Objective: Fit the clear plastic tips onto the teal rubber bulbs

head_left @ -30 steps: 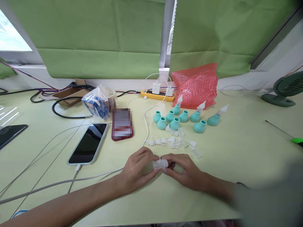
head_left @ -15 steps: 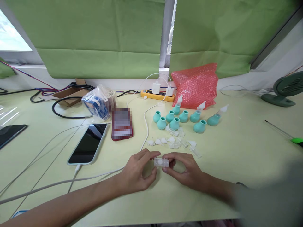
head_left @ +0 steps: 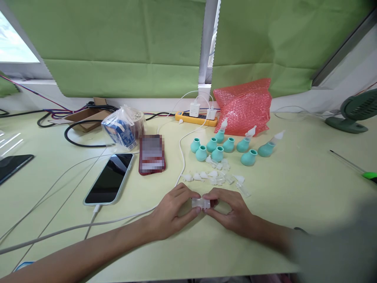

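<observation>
Fingertips (head_left: 196, 210) of a person's left hand (head_left: 173, 210) and right hand (head_left: 231, 210) close from opposite sides on a small clear plastic cylinder (head_left: 200, 203), thumbs above and forefingers below, each hand pinching one end. The cylinder sits directly between the two hands, its long axis running left to right, roughly parallel to the near edge of the pale green tabletop (head_left: 294, 184). It is held low over the surface, and whether it touches cannot be told. Neither hand is the nearer: both have hold of it, the remaining fingers loosely curled and the wrists resting close to the tabletop's near edge. Just beyond the knuckles lies a scatter of small clear and white plastic tips (head_left: 216, 177), and behind those a cluster of teal rubber bulbs (head_left: 218, 153), three of them fitted with white nozzles. A white charging cable (head_left: 182, 157) runs past the left hand towards a yellow power strip (head_left: 196, 119) at the far edge, beside a pink bubble-wrap bag (head_left: 243, 104). A black-screened smartphone (head_left: 110, 179) lies well to the left
</observation>
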A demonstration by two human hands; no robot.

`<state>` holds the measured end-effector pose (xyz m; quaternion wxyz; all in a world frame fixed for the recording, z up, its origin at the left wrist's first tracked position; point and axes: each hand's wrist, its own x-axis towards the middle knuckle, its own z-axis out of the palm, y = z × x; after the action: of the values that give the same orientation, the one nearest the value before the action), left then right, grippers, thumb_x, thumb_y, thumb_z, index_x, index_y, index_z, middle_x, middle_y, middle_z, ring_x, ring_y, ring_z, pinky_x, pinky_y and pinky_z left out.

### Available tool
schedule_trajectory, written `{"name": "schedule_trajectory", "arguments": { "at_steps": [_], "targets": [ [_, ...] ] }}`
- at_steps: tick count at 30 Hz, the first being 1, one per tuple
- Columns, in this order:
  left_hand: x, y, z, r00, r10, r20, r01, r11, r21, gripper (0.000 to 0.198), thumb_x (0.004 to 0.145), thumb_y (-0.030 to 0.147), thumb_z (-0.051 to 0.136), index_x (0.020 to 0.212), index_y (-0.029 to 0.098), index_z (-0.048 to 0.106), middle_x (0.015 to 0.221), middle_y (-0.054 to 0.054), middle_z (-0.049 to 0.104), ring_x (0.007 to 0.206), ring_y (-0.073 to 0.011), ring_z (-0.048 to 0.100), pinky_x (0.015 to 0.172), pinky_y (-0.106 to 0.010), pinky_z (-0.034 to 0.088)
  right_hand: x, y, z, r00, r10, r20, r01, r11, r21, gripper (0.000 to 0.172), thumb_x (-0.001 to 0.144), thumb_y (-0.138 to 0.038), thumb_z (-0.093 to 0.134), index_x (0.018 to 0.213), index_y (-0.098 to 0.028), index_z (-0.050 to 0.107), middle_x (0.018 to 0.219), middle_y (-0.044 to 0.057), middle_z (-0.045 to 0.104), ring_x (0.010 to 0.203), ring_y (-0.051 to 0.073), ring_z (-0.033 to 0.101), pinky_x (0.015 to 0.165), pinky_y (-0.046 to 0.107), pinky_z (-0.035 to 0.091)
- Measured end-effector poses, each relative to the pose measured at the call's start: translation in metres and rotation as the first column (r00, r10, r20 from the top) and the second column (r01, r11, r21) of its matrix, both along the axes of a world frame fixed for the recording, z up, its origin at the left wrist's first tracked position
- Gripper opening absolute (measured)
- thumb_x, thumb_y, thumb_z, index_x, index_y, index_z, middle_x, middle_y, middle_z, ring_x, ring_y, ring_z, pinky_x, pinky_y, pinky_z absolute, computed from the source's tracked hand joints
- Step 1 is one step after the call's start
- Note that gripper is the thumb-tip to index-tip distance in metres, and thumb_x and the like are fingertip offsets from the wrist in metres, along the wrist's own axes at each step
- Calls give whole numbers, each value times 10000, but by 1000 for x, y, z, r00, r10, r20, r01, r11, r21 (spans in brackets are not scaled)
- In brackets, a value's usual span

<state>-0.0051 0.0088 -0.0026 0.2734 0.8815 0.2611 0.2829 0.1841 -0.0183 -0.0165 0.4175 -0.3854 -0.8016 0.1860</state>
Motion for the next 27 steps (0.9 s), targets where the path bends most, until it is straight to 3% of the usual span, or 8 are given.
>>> {"name": "schedule_trajectory", "arguments": {
  "at_steps": [5,8,11,14,18,23,27],
  "targets": [
    [0,1,-2,999,-18,46,16,999,46,194,771,202,488,930,97,520,767,-84,554,752,-167,455,661,-302,416,-1,-2,4,999,19,37,-20,999,42,193,692,-161,549,880,-186,521,667,12,572,568,110,526,533,229,444],
    [0,1,-2,994,7,111,-15,997,69,175,738,192,530,883,93,536,735,-80,559,739,-164,464,647,-292,428,3,1,10,998,5,62,-10,997,83,319,668,-181,573,975,-183,486,787,48,575,711,151,543,636,283,462],
    [0,1,-2,986,26,165,-43,994,98,185,716,186,564,877,97,547,719,-74,567,727,-158,473,643,-286,438,14,14,15,989,-128,71,111,972,208,436,662,-192,583,1074,-178,441,997,101,520,945,212,487,793,364,423],
    [0,1,-4,979,31,204,-56,991,121,228,695,176,599,905,102,552,724,-69,577,725,-152,479,651,-282,445,27,34,16,938,-327,112,277,904,326,438,693,-230,562,1112,-198,440,1154,115,407,1076,248,387,859,415,369],
    [0,2,-8,964,34,265,-77,985,154,249,684,121,604,929,107,558,745,-72,585,740,-150,484,664,-283,450,38,54,7,839,-459,292,377,878,295,406,762,-333,474,1150,-220,437,1297,102,232,1170,294,247,893,477,307],
    [1,3,-10,950,29,310,-77,986,145,243,689,92,590,928,119,556,768,-73,588,744,-149,493,668,-288,450,43,60,-3,768,-439,467,420,895,150,480,766,-445,426,1189,-221,403,1238,121,305,1101,314,293,851,513,323],
    [1,1,-9,944,79,321,-116,988,99,252,688,117,603,935,129,554,775,-68,586,737,-145,505,665,-275,448,39,55,4,776,-555,300,463,824,327,520,713,-390,517,1180,-204,384,1147,132,318,1091,313,289,862,516,304]
  ]
}}
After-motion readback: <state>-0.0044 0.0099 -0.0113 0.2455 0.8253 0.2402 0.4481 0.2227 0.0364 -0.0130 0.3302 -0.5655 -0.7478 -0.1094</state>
